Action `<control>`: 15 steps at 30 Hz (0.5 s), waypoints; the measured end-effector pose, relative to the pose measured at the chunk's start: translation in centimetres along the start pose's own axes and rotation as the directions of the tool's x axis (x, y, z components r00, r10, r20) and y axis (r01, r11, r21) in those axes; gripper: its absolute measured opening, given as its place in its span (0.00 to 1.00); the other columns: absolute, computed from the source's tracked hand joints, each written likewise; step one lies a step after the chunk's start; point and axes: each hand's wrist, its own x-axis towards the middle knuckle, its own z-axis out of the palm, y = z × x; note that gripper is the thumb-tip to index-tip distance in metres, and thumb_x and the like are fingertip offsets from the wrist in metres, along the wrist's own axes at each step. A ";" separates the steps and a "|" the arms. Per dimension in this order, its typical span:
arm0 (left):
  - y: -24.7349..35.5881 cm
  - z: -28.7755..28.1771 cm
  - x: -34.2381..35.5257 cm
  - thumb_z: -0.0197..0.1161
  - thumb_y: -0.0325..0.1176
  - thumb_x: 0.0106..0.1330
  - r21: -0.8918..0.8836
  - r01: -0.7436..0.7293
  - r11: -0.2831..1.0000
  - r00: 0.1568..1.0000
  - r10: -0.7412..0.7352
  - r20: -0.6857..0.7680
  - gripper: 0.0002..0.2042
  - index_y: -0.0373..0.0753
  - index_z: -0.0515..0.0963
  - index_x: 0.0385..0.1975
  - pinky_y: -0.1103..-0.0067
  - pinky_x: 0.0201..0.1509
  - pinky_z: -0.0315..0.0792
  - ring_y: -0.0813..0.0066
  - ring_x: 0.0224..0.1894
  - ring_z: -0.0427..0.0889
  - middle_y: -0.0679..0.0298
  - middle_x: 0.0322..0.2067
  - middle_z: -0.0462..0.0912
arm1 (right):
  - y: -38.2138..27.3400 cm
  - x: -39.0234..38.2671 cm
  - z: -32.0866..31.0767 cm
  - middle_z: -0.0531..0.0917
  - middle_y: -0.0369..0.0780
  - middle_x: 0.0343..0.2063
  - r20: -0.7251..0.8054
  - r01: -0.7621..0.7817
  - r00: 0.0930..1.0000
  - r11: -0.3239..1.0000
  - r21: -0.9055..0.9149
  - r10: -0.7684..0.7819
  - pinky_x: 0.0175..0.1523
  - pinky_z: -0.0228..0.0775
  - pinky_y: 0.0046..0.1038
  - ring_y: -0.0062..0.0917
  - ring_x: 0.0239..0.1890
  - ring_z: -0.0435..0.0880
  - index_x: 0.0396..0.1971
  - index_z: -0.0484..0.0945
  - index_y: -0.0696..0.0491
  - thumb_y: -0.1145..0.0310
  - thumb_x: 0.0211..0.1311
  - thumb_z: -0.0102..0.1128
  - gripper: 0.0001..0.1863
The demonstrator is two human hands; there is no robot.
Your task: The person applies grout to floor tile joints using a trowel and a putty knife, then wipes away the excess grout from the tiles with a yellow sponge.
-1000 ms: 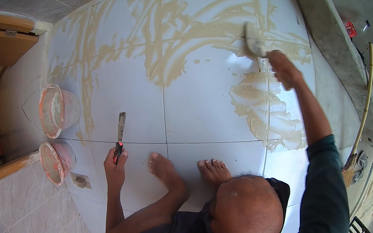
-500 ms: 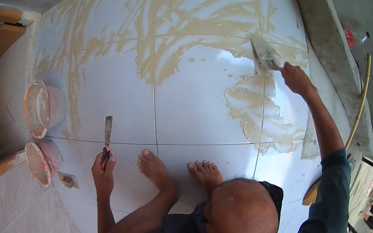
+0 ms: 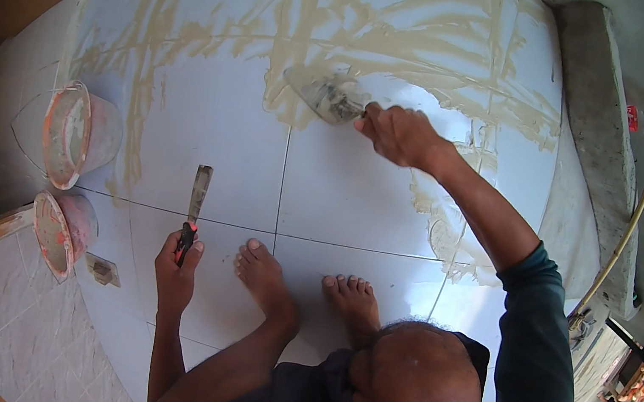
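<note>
My right hand [image 3: 404,135] grips a trowel [image 3: 329,99] by its handle. The trowel's smeared blade lies on the white tiled floor [image 3: 222,110], at the near edge of a beige, grout-like paste [image 3: 420,33]. Down at the left, my left hand [image 3: 178,269] is closed round the black and red handle of a narrow putty knife [image 3: 200,192]. Its blade points away from me, apart from the paste. My right forearm partly hides another patch of paste [image 3: 444,233] on the right.
Two paste-stained buckets [image 3: 97,131] [image 3: 73,222] stand at the left, beside a small floor drain [image 3: 103,270]. My bare feet [image 3: 270,276] are on the near tiles. A concrete ledge [image 3: 603,121] runs along the right, with a bamboo stick [image 3: 630,221] leaning by it.
My right hand has swept the trowel left over the tiles, from the right patch to the middle. The left hand keeps its hold on the putty knife. The view has shifted slightly.
</note>
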 end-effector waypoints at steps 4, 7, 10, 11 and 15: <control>-0.9 0.4 0.3 0.62 0.35 0.69 0.044 0.004 0.999 1.000 -0.004 0.005 0.11 0.33 0.77 0.43 0.84 0.34 0.61 0.86 0.29 0.65 0.74 0.28 0.73 | -1.9 -3.0 2.2 0.82 0.56 0.25 0.104 0.158 0.979 0.976 0.150 -0.174 0.41 0.75 0.51 0.56 0.30 0.83 0.39 0.72 0.60 0.65 0.70 0.46 0.13; -1.4 0.5 0.2 0.62 0.35 0.68 0.034 -0.001 0.999 1.000 0.001 -0.014 0.12 0.33 0.77 0.43 0.84 0.36 0.63 0.85 0.30 0.67 0.73 0.29 0.74 | 0.3 -1.3 1.8 0.81 0.54 0.23 -0.061 0.114 0.992 0.993 0.041 -0.111 0.34 0.72 0.49 0.52 0.26 0.81 0.38 0.72 0.58 0.65 0.72 0.47 0.11; -0.9 0.6 0.3 0.63 0.35 0.68 0.052 0.024 0.998 0.999 -0.025 0.032 0.12 0.32 0.77 0.44 0.83 0.39 0.66 0.85 0.32 0.68 0.72 0.30 0.75 | 8.7 1.3 -1.1 0.80 0.50 0.20 -0.306 0.195 0.939 0.975 0.106 -0.155 0.29 0.71 0.43 0.43 0.22 0.81 0.37 0.73 0.61 0.61 0.73 0.48 0.16; -1.5 0.3 0.2 0.63 0.35 0.68 0.042 0.018 0.999 1.000 -0.018 0.012 0.12 0.32 0.77 0.44 0.83 0.39 0.66 0.85 0.32 0.68 0.71 0.30 0.75 | 9.4 0.9 -2.3 0.79 0.47 0.20 -0.222 0.043 0.975 0.976 0.211 0.005 0.27 0.70 0.39 0.36 0.20 0.78 0.38 0.74 0.60 0.59 0.72 0.48 0.17; -1.5 -0.1 0.2 0.63 0.35 0.68 0.003 -0.007 1.000 1.000 0.007 0.003 0.13 0.32 0.77 0.44 0.83 0.38 0.65 0.85 0.31 0.68 0.71 0.29 0.75 | 11.1 -0.8 -7.1 0.73 0.35 0.24 0.058 -0.380 0.908 0.754 0.536 0.416 0.22 0.67 0.27 0.20 0.19 0.70 0.46 0.77 0.53 0.53 0.68 0.46 0.21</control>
